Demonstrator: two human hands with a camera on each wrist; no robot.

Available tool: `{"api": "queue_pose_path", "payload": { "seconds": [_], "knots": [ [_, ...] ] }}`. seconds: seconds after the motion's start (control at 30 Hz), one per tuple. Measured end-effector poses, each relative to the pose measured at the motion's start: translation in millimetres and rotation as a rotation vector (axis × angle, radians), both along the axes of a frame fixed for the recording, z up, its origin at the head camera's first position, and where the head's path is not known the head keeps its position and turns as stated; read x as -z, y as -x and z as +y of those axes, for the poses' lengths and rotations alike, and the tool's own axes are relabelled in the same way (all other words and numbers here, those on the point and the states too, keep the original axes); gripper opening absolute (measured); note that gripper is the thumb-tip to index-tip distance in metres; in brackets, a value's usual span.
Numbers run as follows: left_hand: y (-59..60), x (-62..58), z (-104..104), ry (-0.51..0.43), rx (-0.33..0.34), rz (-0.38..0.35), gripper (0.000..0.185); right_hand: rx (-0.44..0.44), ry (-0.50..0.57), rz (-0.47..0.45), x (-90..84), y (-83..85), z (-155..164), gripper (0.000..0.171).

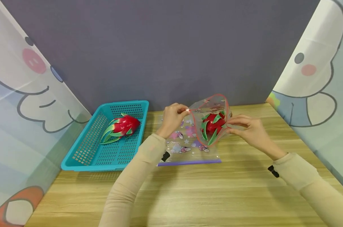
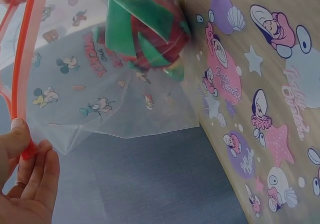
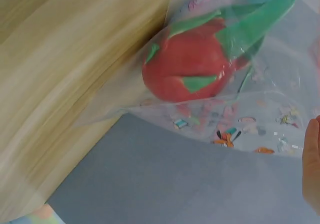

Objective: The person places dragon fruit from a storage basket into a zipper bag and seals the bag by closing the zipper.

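Between my hands is a clear zip bag (image 1: pixel 200 108) with a red zip rim and cartoon prints, its mouth spread wide. Inside it lies a red dragon fruit (image 1: pixel 212 124) with green leaves, seen through the plastic in the right wrist view too. My left hand (image 1: pixel 172 118) pinches the left end of the red rim between thumb and fingers, which shows closely in the left wrist view. On the opposite side, my right hand (image 1: pixel 246 130) pinches the rim's right edge. Only part of that hand enters the right wrist view.
A second printed zip bag (image 1: pixel 188 154) with a purple zip lies flat on the wooden table (image 1: pixel 205 195), partly under the held bag. To the left stands a turquoise basket (image 1: pixel 83 151) with another dragon fruit (image 1: pixel 126 124) in it. A grey wall (image 1: pixel 171 56) rises behind.
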State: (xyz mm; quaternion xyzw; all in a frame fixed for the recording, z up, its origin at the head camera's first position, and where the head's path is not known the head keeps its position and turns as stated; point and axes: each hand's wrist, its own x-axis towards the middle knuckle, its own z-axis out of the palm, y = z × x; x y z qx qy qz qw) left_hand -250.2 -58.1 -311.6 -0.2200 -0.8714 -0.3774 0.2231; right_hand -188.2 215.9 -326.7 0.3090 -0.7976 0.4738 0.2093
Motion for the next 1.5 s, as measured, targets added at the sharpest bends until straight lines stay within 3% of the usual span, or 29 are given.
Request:
{"api": "queue_pose_path", "payload": {
  "seconds": [0.23,0.43,0.6,0.8,1.0,1.13,1.33,1.5],
  "knots": [
    [1.5,0.1,-0.6,0.006,0.016,-0.020,0.021,0.137,-0.132,0.184,8.4,6.8,-8.1,0.026],
    [2.4,-1.2,-0.4,0.003,0.007,-0.033,0.021,0.163,-0.127,0.229,6.5,9.5,-13.6,0.022],
    [4.8,-0.3,-0.6,-0.027,0.004,-0.046,0.020,0.209,-0.080,0.172,0.8,9.3,-12.7,0.018],
    [13.6,-3.7,-1.6,-0.056,-0.017,-0.042,0.020,0.311,-0.030,0.069,-21.7,15.8,-1.7,0.007],
    [23.4,-12.6,0.1,-0.054,-0.021,-0.057,0.018,0.378,0.012,0.100,-38.1,32.1,8.6,0.006],
    [35.6,-20.0,6.1,-0.061,-0.030,-0.079,0.018,0.465,0.025,0.030,-49.3,44.9,17.6,0.013],
    [59.8,-31.0,19.4,-0.095,-0.058,-0.052,0.018,0.553,0.020,-0.065,-67.2,65.4,30.3,0.026],
    [79.1,-41.2,28.0,-0.052,-0.067,0.038,0.019,0.597,0.117,-0.138,-74.5,84.3,39.9,0.016]
  ]
}}
